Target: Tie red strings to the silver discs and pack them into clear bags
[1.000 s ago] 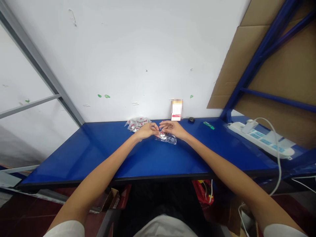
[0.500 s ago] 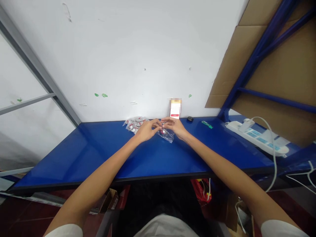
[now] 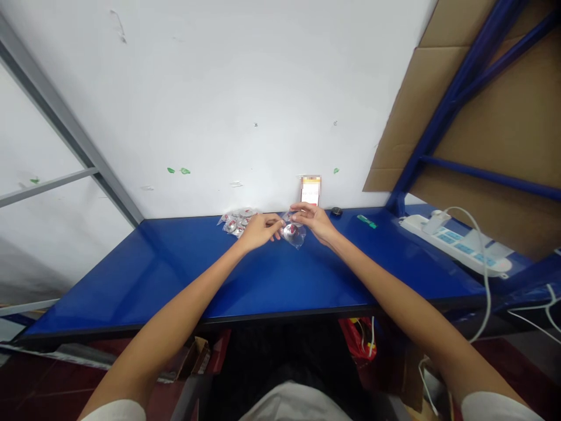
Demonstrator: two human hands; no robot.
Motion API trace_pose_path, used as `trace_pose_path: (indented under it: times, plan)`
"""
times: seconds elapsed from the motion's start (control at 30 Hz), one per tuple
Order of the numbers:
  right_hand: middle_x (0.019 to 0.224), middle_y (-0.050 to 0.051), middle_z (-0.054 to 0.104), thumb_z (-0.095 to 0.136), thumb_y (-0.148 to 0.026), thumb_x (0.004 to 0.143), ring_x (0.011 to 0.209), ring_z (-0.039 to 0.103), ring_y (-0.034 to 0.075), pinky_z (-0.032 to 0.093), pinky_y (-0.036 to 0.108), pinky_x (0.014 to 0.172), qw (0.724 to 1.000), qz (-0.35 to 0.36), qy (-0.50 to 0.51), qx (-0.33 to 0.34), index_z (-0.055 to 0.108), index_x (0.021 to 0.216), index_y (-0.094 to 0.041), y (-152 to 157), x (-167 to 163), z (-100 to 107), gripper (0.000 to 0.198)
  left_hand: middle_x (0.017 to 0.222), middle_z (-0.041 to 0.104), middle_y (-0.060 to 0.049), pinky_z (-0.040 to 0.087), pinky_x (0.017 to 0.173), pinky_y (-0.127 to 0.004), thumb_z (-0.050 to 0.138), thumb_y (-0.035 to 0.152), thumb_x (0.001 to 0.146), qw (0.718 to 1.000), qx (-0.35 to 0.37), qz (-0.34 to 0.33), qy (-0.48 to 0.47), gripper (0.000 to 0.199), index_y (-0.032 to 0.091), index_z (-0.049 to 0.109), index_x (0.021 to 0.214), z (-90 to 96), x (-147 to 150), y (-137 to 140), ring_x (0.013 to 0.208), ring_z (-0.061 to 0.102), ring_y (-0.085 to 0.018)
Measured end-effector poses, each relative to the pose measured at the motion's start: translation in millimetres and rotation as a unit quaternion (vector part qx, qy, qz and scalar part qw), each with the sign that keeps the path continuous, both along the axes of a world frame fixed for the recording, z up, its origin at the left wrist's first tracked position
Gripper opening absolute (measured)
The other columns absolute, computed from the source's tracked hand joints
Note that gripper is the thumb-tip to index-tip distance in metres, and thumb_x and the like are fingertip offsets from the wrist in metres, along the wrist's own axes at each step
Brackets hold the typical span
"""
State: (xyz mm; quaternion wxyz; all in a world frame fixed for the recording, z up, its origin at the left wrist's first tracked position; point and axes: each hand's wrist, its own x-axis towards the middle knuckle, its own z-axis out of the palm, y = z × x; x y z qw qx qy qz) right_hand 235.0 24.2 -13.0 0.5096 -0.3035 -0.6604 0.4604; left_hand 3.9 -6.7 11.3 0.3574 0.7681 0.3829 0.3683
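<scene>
Between my two hands hangs a clear plastic bag (image 3: 298,240) with a round silvery piece (image 3: 290,231) inside that bears a red mark. My left hand (image 3: 262,230) pinches the bag's upper left edge, fingers bent together. The upper right edge is pinched by the thumb and fingers of my right hand (image 3: 314,221). What the round piece is I cannot make out. Just behind my left hand lies a pile of similar bagged silvery pieces (image 3: 234,223), partly covered by that hand.
A phone (image 3: 311,192) leans on the white wall behind the blue table (image 3: 175,257). Right of it lie a small black round object (image 3: 336,211) and a green object (image 3: 367,221). Farther right is a white power strip (image 3: 456,242) with a plugged-in cable.
The bag has turned so that the round piece and its red mark face me more. My hands have moved slightly apart, both still at the bag's top.
</scene>
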Motion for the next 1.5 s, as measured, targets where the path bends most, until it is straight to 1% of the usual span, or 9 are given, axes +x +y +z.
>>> trace_pose_path:
  times: [0.1, 0.3, 0.47, 0.63, 0.73, 0.87, 1.07, 1.33, 1.5]
  plan:
    - [0.133, 0.012, 0.069, 0.081, -0.050, 0.087, 0.114, 0.069, 0.026, 0.054, 0.049, 0.108, 0.994, 0.047, -0.093, 0.026, 0.067, 0.129, -0.022, 0, 0, -2, 0.052, 0.083, 0.079, -0.010, 0.058, 0.053, -0.026, 0.068, 0.046, 0.098, 0.997, -0.054, 0.020, -0.041, 0.031, 0.017, 0.066, 0.090, -3.6, 2, 1, 0.064, 0.075, -0.019]
    - [0.145, 0.014, 0.059, 0.093, -0.044, 0.075, 0.134, 0.058, 0.032, 0.042, 0.058, 0.119, 0.958, 0.076, -0.253, 0.110, 0.037, 0.160, -0.027, -11, -7, -15, 0.102, 0.090, 0.080, -0.012, 0.063, 0.057, -0.029, 0.069, 0.048, 0.097, 0.989, -0.096, 0.026, -0.109, 0.032, 0.016, 0.063, 0.098, -4.9, 3, 3, 0.069, 0.078, -0.021]
    - [0.136, 0.011, 0.061, 0.075, -0.031, 0.088, 0.122, 0.063, 0.027, 0.047, 0.053, 0.111, 0.960, 0.066, -0.245, 0.118, 0.046, 0.148, -0.023, -6, -14, -26, 0.066, 0.089, 0.078, -0.011, 0.063, 0.060, -0.029, 0.070, 0.047, 0.095, 0.983, -0.094, 0.052, -0.147, 0.031, 0.016, 0.063, 0.093, -0.4, 4, 1, 0.068, 0.076, -0.019]
    - [0.107, 0.006, 0.071, 0.064, -0.025, 0.085, 0.096, 0.071, 0.022, 0.057, 0.041, 0.090, 0.982, 0.137, -0.127, -0.022, 0.052, 0.132, -0.022, -5, -14, -20, 0.049, 0.076, 0.072, -0.006, 0.057, 0.056, -0.028, 0.058, 0.047, 0.099, 0.983, -0.066, 0.107, -0.136, 0.031, 0.018, 0.059, 0.086, 3.6, -2, 2, 0.058, 0.069, -0.017]
    - [0.099, 0.010, 0.076, 0.057, -0.028, 0.082, 0.080, 0.072, 0.023, 0.056, 0.033, 0.066, 0.963, 0.225, -0.050, -0.137, 0.054, 0.125, -0.018, -11, -12, -10, 0.044, 0.089, 0.072, -0.005, 0.056, 0.068, -0.028, 0.063, 0.042, 0.096, 0.985, 0.039, 0.135, -0.105, 0.022, 0.020, 0.062, 0.099, 6.7, -8, 2, 0.074, 0.070, -0.017]
    - [0.106, 0.018, 0.080, 0.057, -0.026, 0.079, 0.073, 0.073, 0.025, 0.052, 0.031, 0.054, 0.922, 0.320, -0.050, -0.214, 0.054, 0.124, -0.015, -21, -7, 1, 0.046, 0.110, 0.072, -0.006, 0.054, 0.084, -0.030, 0.070, 0.036, 0.091, 0.989, 0.131, 0.065, -0.004, 0.023, 0.022, 0.068, 0.108, 12.1, -13, -1, 0.098, 0.068, -0.021]
    - [0.111, 0.022, 0.081, 0.062, -0.035, 0.087, 0.070, 0.077, 0.028, 0.056, 0.031, 0.050, 0.912, 0.314, -0.091, -0.247, 0.052, 0.125, -0.017, -20, 0, 2, 0.044, 0.097, 0.073, -0.006, 0.054, 0.082, -0.029, 0.067, 0.042, 0.093, 0.997, 0.082, 0.001, 0.008, 0.025, 0.019, 0.072, 0.084, 5.8, -10, 3, 0.092, 0.067, -0.021]
    - [0.110, 0.012, 0.077, 0.076, -0.043, 0.089, 0.089, 0.079, 0.026, 0.065, 0.037, 0.070, 0.978, 0.130, -0.132, -0.098, 0.059, 0.119, -0.020, 0, 6, -7, 0.041, 0.099, 0.076, -0.009, 0.063, 0.078, -0.030, 0.077, 0.049, 0.087, 0.977, -0.136, 0.049, -0.155, 0.033, 0.017, 0.070, 0.088, -4.4, -3, 9, 0.098, 0.076, -0.024]
    - [0.116, 0.008, 0.073, 0.090, -0.037, 0.076, 0.107, 0.071, 0.026, 0.057, 0.046, 0.097, 0.951, 0.073, -0.285, 0.091, 0.051, 0.143, -0.022, 1, 5, -15, 0.079, 0.105, 0.079, -0.014, 0.067, 0.070, -0.034, 0.075, 0.046, 0.091, 0.964, -0.200, 0.051, -0.167, 0.032, 0.015, 0.067, 0.098, -3.9, -1, 4, 0.082, 0.079, -0.024]
